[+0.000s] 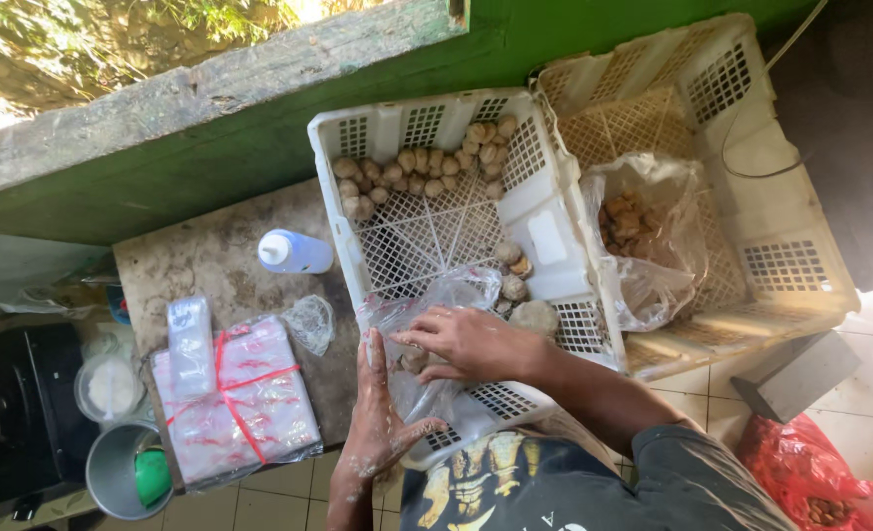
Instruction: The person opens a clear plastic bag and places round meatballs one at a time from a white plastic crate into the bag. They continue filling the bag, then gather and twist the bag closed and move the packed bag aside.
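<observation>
My left hand holds the lower side of a clear plastic bag that lies over the near rim of a white plastic crate. My right hand reaches into the bag's mouth, fingers curled over small pale round lumps inside it. A row of several similar tan round lumps lies along the crate's far wall, and a few more lumps sit by the bag.
A second white crate on the right holds a clear bag of brownish pieces. On the stone slab lie a white bottle, a bundle of clear bags tied with red string and a grey cup. A red bag lies bottom right.
</observation>
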Available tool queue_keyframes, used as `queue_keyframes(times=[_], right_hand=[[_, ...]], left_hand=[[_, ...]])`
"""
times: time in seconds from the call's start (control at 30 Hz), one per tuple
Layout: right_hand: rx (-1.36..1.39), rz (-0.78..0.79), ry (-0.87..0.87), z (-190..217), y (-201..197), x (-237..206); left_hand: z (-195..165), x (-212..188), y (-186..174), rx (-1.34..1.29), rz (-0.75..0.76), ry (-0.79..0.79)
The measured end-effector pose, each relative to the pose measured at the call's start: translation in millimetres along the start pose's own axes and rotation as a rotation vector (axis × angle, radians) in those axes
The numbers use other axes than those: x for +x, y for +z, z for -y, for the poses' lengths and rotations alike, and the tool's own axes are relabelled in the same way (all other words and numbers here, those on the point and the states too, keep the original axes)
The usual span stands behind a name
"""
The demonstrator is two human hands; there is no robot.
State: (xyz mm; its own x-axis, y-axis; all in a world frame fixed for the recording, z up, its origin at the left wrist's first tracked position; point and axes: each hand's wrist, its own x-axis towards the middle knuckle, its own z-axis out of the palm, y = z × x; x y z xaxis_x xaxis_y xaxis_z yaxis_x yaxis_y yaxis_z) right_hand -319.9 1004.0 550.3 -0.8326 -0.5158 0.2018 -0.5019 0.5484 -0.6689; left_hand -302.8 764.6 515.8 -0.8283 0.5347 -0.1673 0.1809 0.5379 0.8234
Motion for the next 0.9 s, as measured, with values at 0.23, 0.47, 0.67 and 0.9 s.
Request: queue_keyframes(times=[0.23, 0.47, 0.67, 0.9], right_hand=[[0.177, -0.638, 0.613, -142, -7, 11], [-0.395, -0.357, 0.795, -219, 18, 31], [-0.452, -0.263, 0.868, -209, 24, 27], [-0.103, -0.470, 0.766, -207, 9, 34]], left_hand=[[-5, -2, -1, -0.054, -0.026, 0.027], [-11, 1, -3, -0.073, -0.041, 0.059], [-11, 1, -1, -0.147, -0.032, 0.062], [0, -2, 1, -0.072, -0.037, 0.080]])
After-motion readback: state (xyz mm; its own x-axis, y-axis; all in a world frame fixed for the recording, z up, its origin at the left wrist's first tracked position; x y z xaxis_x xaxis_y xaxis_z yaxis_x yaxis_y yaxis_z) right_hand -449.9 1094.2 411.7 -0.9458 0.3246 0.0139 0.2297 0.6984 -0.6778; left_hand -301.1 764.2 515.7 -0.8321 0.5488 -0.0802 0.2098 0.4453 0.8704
